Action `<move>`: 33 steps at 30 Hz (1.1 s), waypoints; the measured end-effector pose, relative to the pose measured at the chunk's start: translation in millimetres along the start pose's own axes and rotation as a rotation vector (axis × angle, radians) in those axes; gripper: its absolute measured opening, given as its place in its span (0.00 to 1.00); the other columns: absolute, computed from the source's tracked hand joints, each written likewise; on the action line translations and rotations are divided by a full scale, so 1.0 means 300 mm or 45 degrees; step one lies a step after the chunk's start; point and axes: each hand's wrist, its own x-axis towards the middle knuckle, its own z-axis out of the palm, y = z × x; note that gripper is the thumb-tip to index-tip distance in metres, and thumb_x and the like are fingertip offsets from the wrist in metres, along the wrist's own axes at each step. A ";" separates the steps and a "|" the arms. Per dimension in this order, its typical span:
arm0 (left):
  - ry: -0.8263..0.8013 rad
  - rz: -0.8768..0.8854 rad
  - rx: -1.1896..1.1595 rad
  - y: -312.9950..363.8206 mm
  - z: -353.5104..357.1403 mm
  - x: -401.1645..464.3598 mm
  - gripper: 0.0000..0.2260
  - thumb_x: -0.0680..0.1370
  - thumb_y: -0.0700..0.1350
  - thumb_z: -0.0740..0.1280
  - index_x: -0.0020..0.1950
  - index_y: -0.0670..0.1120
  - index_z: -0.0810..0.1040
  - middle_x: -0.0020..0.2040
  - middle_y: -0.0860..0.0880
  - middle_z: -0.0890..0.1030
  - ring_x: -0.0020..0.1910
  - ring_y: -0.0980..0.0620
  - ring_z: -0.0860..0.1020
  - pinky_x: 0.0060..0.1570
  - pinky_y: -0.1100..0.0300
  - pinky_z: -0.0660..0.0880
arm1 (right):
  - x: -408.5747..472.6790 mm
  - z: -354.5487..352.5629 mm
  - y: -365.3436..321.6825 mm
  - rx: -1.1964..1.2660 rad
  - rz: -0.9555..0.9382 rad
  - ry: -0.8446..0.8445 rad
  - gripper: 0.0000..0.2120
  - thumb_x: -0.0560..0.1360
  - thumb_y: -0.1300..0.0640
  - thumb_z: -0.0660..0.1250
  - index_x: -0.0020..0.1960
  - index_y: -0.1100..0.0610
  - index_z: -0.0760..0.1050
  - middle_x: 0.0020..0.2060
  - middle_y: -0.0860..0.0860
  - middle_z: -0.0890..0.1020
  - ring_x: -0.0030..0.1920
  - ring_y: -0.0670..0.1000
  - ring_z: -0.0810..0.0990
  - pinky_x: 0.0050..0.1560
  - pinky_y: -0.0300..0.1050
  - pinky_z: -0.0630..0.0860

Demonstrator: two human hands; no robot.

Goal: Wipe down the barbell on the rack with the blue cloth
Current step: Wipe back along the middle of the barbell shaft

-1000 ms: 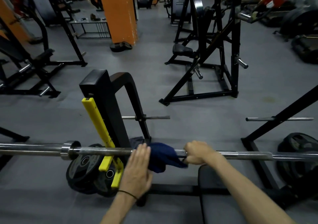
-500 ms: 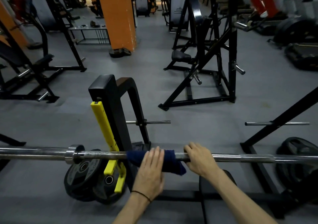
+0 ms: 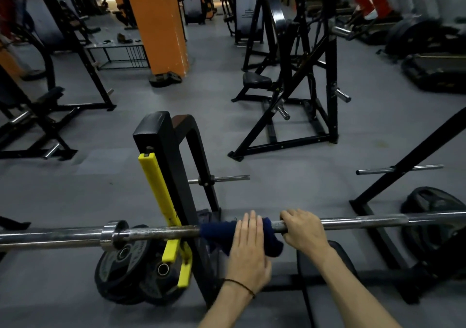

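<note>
- A barbell (image 3: 353,223) lies level across the lower part of the view, running from the left edge to the right edge, resting on a black rack (image 3: 176,176).
- A blue cloth (image 3: 219,230) is wrapped around the bar just right of the rack upright, with a loose end hanging below the bar on the right.
- The left hand (image 3: 248,249) lies flat on top of the cloth, fingers straight and together, pressing it onto the bar; a thin dark band circles that wrist.
- The right hand (image 3: 302,229) sits just beside the cloth, fingers curled over the bare bar in a grip.
- The two hands are close together, with the cloth's right end between them.
- A yellow guard (image 3: 157,189) runs up the front of the rack upright, and its lower part hangs below the bar.
- A steel collar (image 3: 112,234) sits on the bar left of the upright.
- Black plates (image 3: 133,269) lean below the bar on the left, near the foot of the rack.
- Another plate (image 3: 438,214) lies behind the bar at far right, beside a slanted black frame.
- A dark bench pad (image 3: 327,277) sits under the forearms at the bottom.
- Beyond is grey floor (image 3: 277,176), an orange pillar (image 3: 158,22) and more black gym machines.
</note>
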 end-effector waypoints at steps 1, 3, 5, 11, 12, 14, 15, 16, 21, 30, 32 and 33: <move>0.005 0.018 0.004 -0.040 -0.008 -0.017 0.42 0.67 0.47 0.63 0.80 0.37 0.59 0.80 0.38 0.59 0.79 0.40 0.60 0.78 0.46 0.52 | 0.003 0.003 0.005 -0.003 0.015 -0.024 0.18 0.50 0.56 0.80 0.35 0.53 0.75 0.28 0.49 0.77 0.28 0.55 0.78 0.25 0.44 0.71; -0.005 0.010 0.027 -0.162 -0.017 -0.069 0.44 0.67 0.45 0.69 0.81 0.38 0.55 0.82 0.40 0.56 0.81 0.42 0.57 0.79 0.46 0.54 | 0.004 0.006 0.011 -0.005 0.047 -0.062 0.18 0.50 0.55 0.81 0.35 0.53 0.74 0.28 0.49 0.78 0.28 0.56 0.78 0.24 0.43 0.70; 0.055 -0.058 0.069 -0.284 -0.020 -0.130 0.45 0.68 0.44 0.71 0.81 0.37 0.55 0.81 0.38 0.56 0.81 0.41 0.55 0.79 0.46 0.55 | 0.002 0.010 0.011 -0.014 0.055 -0.063 0.18 0.53 0.54 0.81 0.35 0.53 0.75 0.28 0.49 0.78 0.28 0.56 0.78 0.23 0.43 0.69; 0.034 -0.362 0.078 -0.251 -0.004 -0.120 0.45 0.73 0.56 0.69 0.80 0.33 0.56 0.80 0.33 0.57 0.80 0.35 0.54 0.78 0.42 0.52 | 0.004 -0.007 -0.037 0.034 0.063 0.046 0.16 0.50 0.59 0.80 0.31 0.54 0.75 0.26 0.49 0.77 0.25 0.55 0.77 0.23 0.42 0.70; 0.030 -0.313 0.064 -0.184 0.006 -0.092 0.45 0.73 0.58 0.67 0.80 0.33 0.55 0.80 0.33 0.56 0.80 0.34 0.54 0.77 0.41 0.53 | 0.000 -0.009 -0.041 0.034 0.057 0.055 0.16 0.49 0.59 0.80 0.31 0.54 0.75 0.25 0.49 0.77 0.25 0.55 0.77 0.23 0.42 0.70; 0.071 -0.139 0.008 -0.052 0.036 -0.038 0.44 0.72 0.57 0.65 0.80 0.34 0.56 0.80 0.34 0.56 0.80 0.35 0.56 0.77 0.42 0.53 | -0.001 -0.018 -0.044 0.013 0.025 0.081 0.16 0.49 0.59 0.80 0.31 0.53 0.75 0.26 0.49 0.77 0.25 0.55 0.76 0.23 0.42 0.69; 0.079 -0.084 -0.026 -0.008 0.043 -0.021 0.43 0.72 0.56 0.64 0.80 0.35 0.56 0.80 0.36 0.57 0.80 0.37 0.57 0.76 0.43 0.53 | 0.000 -0.016 -0.040 0.009 0.014 0.087 0.16 0.49 0.59 0.80 0.31 0.53 0.75 0.26 0.49 0.77 0.25 0.54 0.77 0.23 0.42 0.69; 0.088 -0.053 -0.024 0.012 0.043 -0.018 0.42 0.72 0.55 0.64 0.81 0.36 0.56 0.81 0.37 0.57 0.80 0.38 0.57 0.77 0.44 0.53 | 0.001 -0.011 -0.031 0.008 0.001 0.102 0.16 0.50 0.58 0.80 0.31 0.53 0.75 0.26 0.49 0.77 0.25 0.54 0.77 0.24 0.42 0.70; 0.159 -0.146 0.022 -0.227 0.012 -0.123 0.40 0.73 0.48 0.67 0.81 0.37 0.57 0.81 0.39 0.57 0.81 0.41 0.55 0.78 0.47 0.54 | 0.003 0.013 -0.004 0.013 -0.034 0.122 0.15 0.52 0.59 0.80 0.34 0.54 0.76 0.29 0.50 0.78 0.28 0.55 0.78 0.27 0.46 0.73; 0.080 -0.304 0.047 -0.122 0.039 -0.035 0.42 0.72 0.54 0.67 0.79 0.32 0.58 0.78 0.31 0.60 0.79 0.32 0.57 0.78 0.38 0.52 | -0.032 0.058 -0.094 0.022 -0.216 0.390 0.19 0.67 0.55 0.73 0.57 0.57 0.78 0.44 0.53 0.78 0.43 0.57 0.75 0.47 0.51 0.71; 0.073 -0.108 0.000 -0.026 0.039 -0.014 0.44 0.69 0.52 0.70 0.79 0.34 0.58 0.79 0.34 0.59 0.79 0.35 0.58 0.77 0.41 0.53 | -0.041 0.067 -0.157 0.056 -0.258 0.408 0.16 0.71 0.57 0.67 0.58 0.58 0.78 0.45 0.52 0.78 0.43 0.56 0.76 0.47 0.50 0.73; 0.056 -0.044 -0.004 -0.005 0.037 -0.016 0.44 0.68 0.50 0.70 0.80 0.35 0.58 0.80 0.35 0.59 0.79 0.37 0.58 0.76 0.43 0.53 | -0.036 0.074 -0.171 0.043 -0.240 0.399 0.16 0.72 0.58 0.66 0.59 0.58 0.78 0.45 0.52 0.78 0.42 0.55 0.76 0.46 0.49 0.74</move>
